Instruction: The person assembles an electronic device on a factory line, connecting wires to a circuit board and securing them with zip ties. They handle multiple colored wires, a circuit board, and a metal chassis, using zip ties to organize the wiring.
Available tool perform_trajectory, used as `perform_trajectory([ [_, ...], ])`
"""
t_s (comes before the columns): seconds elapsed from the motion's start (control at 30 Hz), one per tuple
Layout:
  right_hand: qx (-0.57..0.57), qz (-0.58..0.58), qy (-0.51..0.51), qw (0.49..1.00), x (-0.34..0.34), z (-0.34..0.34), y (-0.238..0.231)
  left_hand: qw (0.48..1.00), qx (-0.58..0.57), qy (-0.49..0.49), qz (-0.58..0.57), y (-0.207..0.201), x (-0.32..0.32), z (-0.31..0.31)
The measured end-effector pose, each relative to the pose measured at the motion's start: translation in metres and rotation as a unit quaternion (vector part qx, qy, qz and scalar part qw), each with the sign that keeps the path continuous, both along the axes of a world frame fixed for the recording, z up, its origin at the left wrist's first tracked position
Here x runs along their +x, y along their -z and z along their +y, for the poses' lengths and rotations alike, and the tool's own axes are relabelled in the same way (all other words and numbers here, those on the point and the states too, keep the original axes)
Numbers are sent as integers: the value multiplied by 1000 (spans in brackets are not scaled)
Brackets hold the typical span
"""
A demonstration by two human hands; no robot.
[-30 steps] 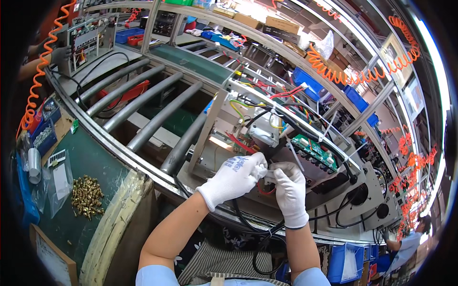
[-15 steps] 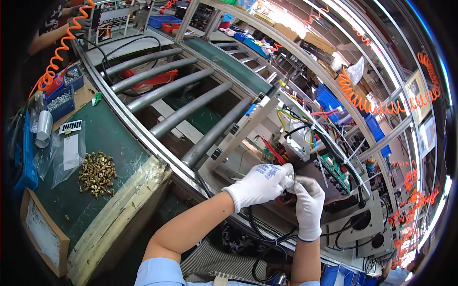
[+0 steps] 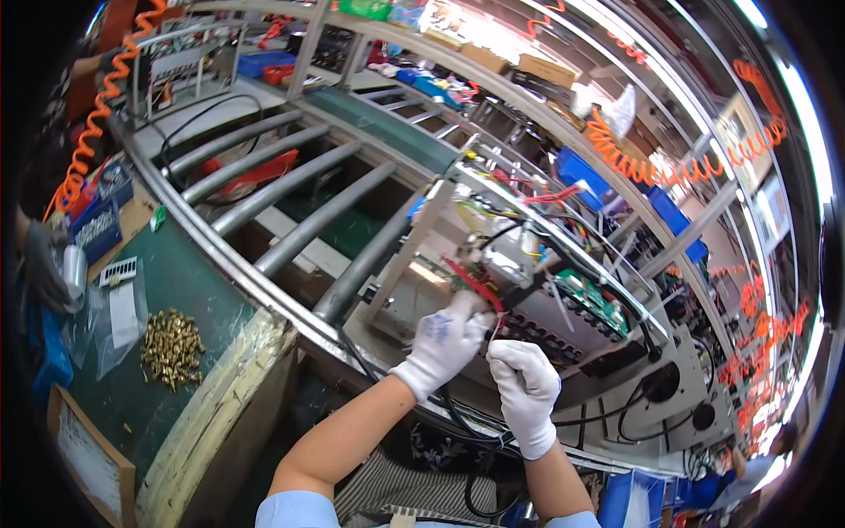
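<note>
Crowded assembly line, grey roller conveyor point(image 3: 290, 211) beyond a green-topped table point(image 3: 189, 290). Since 1 second ago, both white-gloved hands shifted lower on the open metal chassis point(image 3: 528, 299). Left hand point(image 3: 444, 339) pinching red wires point(image 3: 471, 282); right hand point(image 3: 525, 387) curled shut beside, contents hidden.

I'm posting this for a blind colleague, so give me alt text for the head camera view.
Two white-gloved hands, left hand and right hand, meet over red wires at an open metal chassis full of wiring and a green circuit board on a roller conveyor. To the left, a pile of brass screws lies on a green mat.
</note>
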State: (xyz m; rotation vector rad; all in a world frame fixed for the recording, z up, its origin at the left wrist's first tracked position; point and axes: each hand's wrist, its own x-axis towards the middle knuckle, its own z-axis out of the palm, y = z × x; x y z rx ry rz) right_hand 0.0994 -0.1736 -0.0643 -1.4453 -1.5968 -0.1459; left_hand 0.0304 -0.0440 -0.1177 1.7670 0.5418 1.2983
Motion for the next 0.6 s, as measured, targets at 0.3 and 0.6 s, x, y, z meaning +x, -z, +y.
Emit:
perform_trajectory([
  [0.3, -24, 616, -181, 766, 16, 10, 8, 964, 111, -33, 238, -13, 6, -10],
  [0.6, -87, 555, -220, 797, 12, -15, 18, 942, 146, -25, 302, -17, -14, -4],
])
